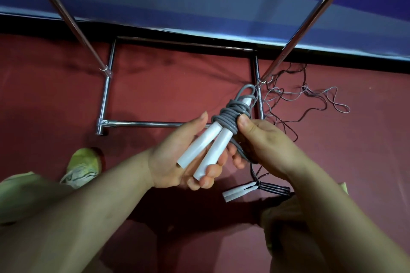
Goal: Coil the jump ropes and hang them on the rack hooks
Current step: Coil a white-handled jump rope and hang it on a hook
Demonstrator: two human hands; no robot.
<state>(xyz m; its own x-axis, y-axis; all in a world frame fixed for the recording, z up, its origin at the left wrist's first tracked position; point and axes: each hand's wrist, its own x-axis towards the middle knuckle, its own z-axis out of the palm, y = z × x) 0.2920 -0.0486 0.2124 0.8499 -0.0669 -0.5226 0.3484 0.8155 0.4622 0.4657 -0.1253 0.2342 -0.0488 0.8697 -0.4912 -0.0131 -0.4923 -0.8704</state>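
Grey jump rope (230, 115), wound round its two white handles (204, 146), is held above the red floor (166, 86). Left hand (177, 157) cradles the handles, fingers curled beneath, keeping them parallel; right hand (266, 139) pinches the wraps, apparently so they cannot loosen. Chrome rack (106, 95) stands ahead. Tangled loose ropes (299, 99) lie by its right post; another bundled rope (250, 190) lies below.

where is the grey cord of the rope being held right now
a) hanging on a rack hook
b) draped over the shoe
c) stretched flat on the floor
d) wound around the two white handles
d: the grey cord is wound round the upper ends of the white handles, which lie in the left hand while the right hand pinches the coil.
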